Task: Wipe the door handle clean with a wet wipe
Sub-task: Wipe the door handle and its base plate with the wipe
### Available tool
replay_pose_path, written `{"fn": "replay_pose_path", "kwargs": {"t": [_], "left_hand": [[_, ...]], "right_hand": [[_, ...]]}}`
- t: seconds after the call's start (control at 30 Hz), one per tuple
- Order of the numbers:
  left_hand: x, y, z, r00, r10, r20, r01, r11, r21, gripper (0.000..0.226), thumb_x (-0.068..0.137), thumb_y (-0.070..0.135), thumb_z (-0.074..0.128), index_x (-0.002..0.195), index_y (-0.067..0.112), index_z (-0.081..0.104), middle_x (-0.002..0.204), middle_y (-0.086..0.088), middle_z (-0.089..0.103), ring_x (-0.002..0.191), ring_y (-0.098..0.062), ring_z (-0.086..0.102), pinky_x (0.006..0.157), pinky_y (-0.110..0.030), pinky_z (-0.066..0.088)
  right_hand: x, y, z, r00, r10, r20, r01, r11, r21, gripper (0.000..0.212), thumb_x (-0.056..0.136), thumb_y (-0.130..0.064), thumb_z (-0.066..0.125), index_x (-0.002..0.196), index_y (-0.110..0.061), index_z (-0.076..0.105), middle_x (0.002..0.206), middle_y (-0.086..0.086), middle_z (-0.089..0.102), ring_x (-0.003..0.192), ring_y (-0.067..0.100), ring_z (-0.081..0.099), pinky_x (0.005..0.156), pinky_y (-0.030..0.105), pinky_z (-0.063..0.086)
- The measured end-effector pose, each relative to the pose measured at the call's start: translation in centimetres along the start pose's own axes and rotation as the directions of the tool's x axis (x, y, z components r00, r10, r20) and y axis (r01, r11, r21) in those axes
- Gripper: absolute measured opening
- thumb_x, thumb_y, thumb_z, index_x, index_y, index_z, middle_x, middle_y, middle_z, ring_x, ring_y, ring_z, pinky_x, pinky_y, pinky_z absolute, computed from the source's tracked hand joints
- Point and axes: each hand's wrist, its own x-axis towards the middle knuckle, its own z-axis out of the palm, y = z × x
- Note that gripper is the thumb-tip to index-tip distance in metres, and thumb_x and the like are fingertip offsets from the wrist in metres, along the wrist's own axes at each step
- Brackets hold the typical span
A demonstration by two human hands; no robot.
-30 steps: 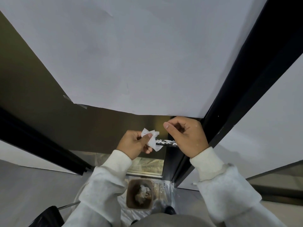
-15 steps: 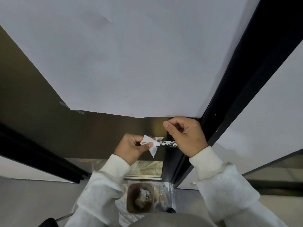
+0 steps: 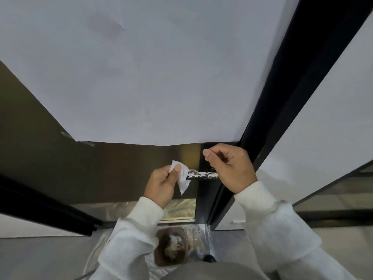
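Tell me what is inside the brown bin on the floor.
The brown bin holds crumpled whitish wipes or tissues piled near its middle, against a dark inner wall. Anything beneath that pile is covered, and the bin's near edge is hidden by the person's clothing.

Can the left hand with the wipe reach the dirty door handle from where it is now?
Probably yes. The left hand holds the wipe right beside the handle's free end, nothing between. The right hand covers the other end.

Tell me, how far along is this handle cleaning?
Done: crumpled wipes lie in the brown floor bin. In hand: the left hand pinches a white wet wipe at the end of the dark lever door handle. Left: white smears cover the handle.
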Motion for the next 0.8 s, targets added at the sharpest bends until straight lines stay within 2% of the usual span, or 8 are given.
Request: {"fn": "replay_pose_path", "kwargs": {"t": [0.13,0.27,0.33,0.4,0.5,0.57,0.73,0.8], "left_hand": [[-0.4,1.3,0.5,0.996,0.073,0.041,-0.080,0.974,0.210,0.034,0.099,0.048,0.041,0.079,0.044,0.068,0.069,0.019,0.065,0.073,-0.011,0.062,0.073,-0.029,0.048],[-0.5,2.6,0.8,0.970,0.170,0.173,-0.233,0.851,0.471,0.044,0.102,0.043,0.032,0.096,0.020,0.070,0.078,0.006,0.066,0.080,-0.022,0.063,0.077,-0.031,0.045],[-1.0,2.9,1.2,0.947,0.240,0.214,-0.320,0.776,0.544,0.040,0.104,0.037,0.033,0.093,0.015,0.065,0.083,0.003,0.062,0.084,-0.022,0.060,0.077,-0.033,0.045],[-1.7,2.7,1.7,0.920,0.311,0.240,-0.392,0.690,0.608,0.030,0.104,0.029,0.038,0.102,0.014,0.064,0.099,-0.002,0.067,0.098,-0.022,0.059,0.089,-0.035,0.047],[-2.6,1.8,2.7,0.917,0.334,0.216,-0.374,0.537,0.756,0.040,0.101,0.023,0.040,0.132,0.006,0.057,0.131,-0.010,0.063,0.125,-0.026,0.054,0.112,-0.037,0.037],[-3.4,1.5,3.3,0.925,0.311,0.218,-0.348,0.465,0.814,0.048,0.099,0.024,0.037,0.141,0.005,0.049,0.146,-0.013,0.053,0.140,-0.029,0.044,0.117,-0.044,0.032],[-3.0,1.6,3.6,0.961,0.197,0.195,-0.270,0.505,0.820,0.052,0.104,0.025,0.033,0.153,0.010,0.030,0.163,-0.016,0.023,0.153,-0.030,0.014,0.119,-0.039,0.017],[-2.6,2.1,4.0,0.969,0.173,0.179,-0.242,0.492,0.836,0.052,0.104,0.027,0.029,0.151,0.008,0.033,0.158,-0.017,0.033,0.151,-0.033,0.022,0.121,-0.044,0.025]], "right_hand": [[-0.1,0.0,0.0,1.000,0.007,0.004,-0.007,1.000,0.000,0.020,0.095,-0.026,0.068,0.078,-0.016,0.074,0.069,-0.003,0.069,0.067,0.016,0.065,0.066,0.030,0.054],[-0.3,-0.1,0.0,1.000,0.010,0.024,-0.010,1.000,0.002,0.022,0.095,-0.029,0.067,0.078,-0.017,0.074,0.069,-0.001,0.068,0.067,0.019,0.064,0.066,0.035,0.055],[-0.4,0.0,-0.1,1.000,0.006,0.029,-0.006,1.000,0.012,0.022,0.095,-0.028,0.066,0.079,-0.015,0.074,0.070,0.001,0.068,0.067,0.020,0.064,0.066,0.037,0.055],[-0.4,0.1,-0.1,0.999,0.013,0.033,-0.014,1.000,0.023,0.023,0.096,-0.027,0.066,0.079,-0.014,0.074,0.069,0.001,0.068,0.067,0.021,0.064,0.066,0.038,0.054],[-0.2,0.2,-0.1,0.999,0.007,0.043,-0.009,0.999,0.036,0.022,0.095,-0.026,0.067,0.078,-0.014,0.074,0.068,0.000,0.068,0.066,0.021,0.064,0.065,0.038,0.055],[-0.1,0.3,-0.1,0.999,-0.004,0.050,0.002,0.999,0.040,0.022,0.096,-0.026,0.067,0.079,-0.014,0.074,0.069,0.000,0.069,0.066,0.020,0.064,0.065,0.039,0.055],[0.0,0.4,-0.1,0.998,-0.014,0.065,0.012,0.999,0.035,0.024,0.096,-0.029,0.065,0.078,-0.016,0.073,0.069,0.000,0.068,0.067,0.022,0.064,0.066,0.043,0.055],[0.0,0.3,0.0,0.997,-0.026,0.074,0.024,0.999,0.031,0.024,0.096,-0.030,0.065,0.078,-0.016,0.073,0.069,0.001,0.068,0.067,0.023,0.064,0.065,0.043,0.054]]}}
